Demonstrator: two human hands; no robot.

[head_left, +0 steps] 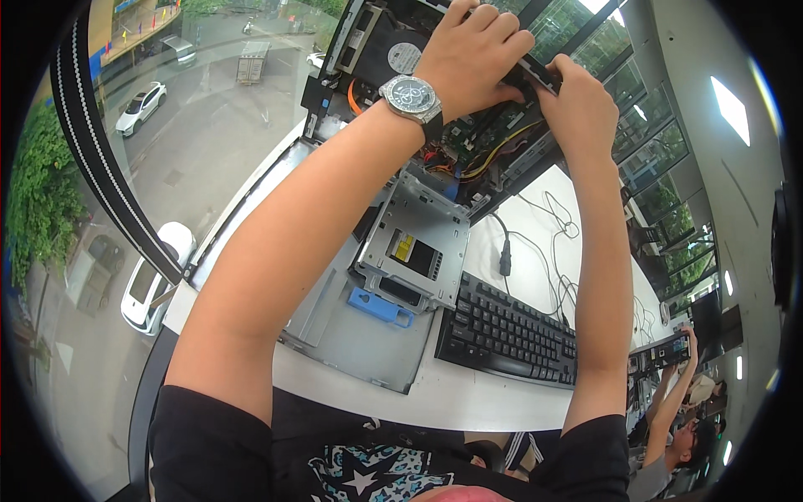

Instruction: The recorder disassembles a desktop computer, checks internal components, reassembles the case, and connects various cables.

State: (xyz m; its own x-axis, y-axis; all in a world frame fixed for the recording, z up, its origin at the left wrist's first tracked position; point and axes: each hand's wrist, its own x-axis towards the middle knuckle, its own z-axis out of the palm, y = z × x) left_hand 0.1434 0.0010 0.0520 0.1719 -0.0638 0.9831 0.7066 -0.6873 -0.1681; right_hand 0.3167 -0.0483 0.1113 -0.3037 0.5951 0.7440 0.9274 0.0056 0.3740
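2 bare hands meet at the upper edge of an open black metal desktop computer case (535, 152), both on a narrow dark part with a pale metal edge (538, 75). Can't tell if it's loose or fixed to the frame. Main risk, my read: uneven force between the 2 hands could twist it, and a slip could drop it onto the green circuit board (473, 142) below. Snag risk too: the yellow, red and black wire bundle (493, 161) runs close under the hands, so a careless pull might tug a connector. The silver-cased wristwatch (410, 96) hangs over the case and could scrape a frame edge if the arm dips. Grip: left hand (478, 54) is bent over the top, fingers curled, thumb underneath; right hand (581, 105) pinches the near end, thumb and fingers almost closed. Left fingertips are partly hidden, so can't tell how firm that hold is. Part lies between the 2 hands, tilted, its near end at the right thumb, far end running under the left palm. Below the case: silver perforated metal drive bracket (401, 224), blue plastic latch piece (376, 305), black keyboard (510, 330), all well apart from the grip.
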